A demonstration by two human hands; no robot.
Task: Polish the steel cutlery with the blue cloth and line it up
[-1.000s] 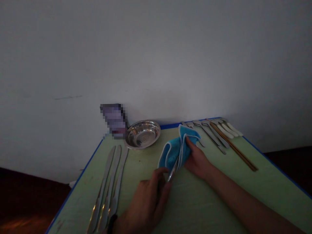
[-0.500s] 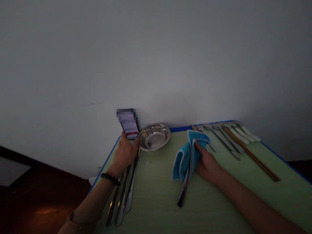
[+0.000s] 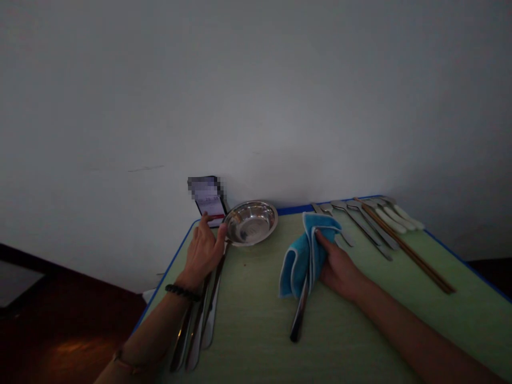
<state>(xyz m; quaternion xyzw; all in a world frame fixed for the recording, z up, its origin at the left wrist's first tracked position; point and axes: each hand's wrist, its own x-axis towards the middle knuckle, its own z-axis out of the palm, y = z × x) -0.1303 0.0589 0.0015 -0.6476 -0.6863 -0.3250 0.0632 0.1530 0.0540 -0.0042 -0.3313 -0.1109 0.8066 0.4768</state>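
Observation:
My right hand (image 3: 338, 269) is closed round a folded blue cloth (image 3: 295, 266) with pale edging. Out of the cloth's lower end sticks the metal handle (image 3: 299, 317) of a utensil, whose upper part the cloth hides. My left hand (image 3: 204, 248) reaches to the phone (image 3: 210, 200), which leans on the wall; its index finger is stretched to the lower screen, and its thumb stands apart. Whether the fingertip touches the glass I cannot tell. Just right of that hand sits a shallow stainless steel bowl (image 3: 252, 226). Three long metal utensils (image 3: 196, 336) lie partly under the left forearm.
On the green table (image 3: 248, 304) with blue edging, a row of metal spoons and forks (image 3: 362, 226) lies at the back right. Beside them are brown chopsticks (image 3: 412, 250) and several white-handled utensils (image 3: 400, 218). A pale wall (image 3: 256, 96) rises right behind the table.
My left index finger has lifted slightly and the hand has drawn back a little from the phone. The view has shifted slightly. The right hand keeps its hold on the cloth.

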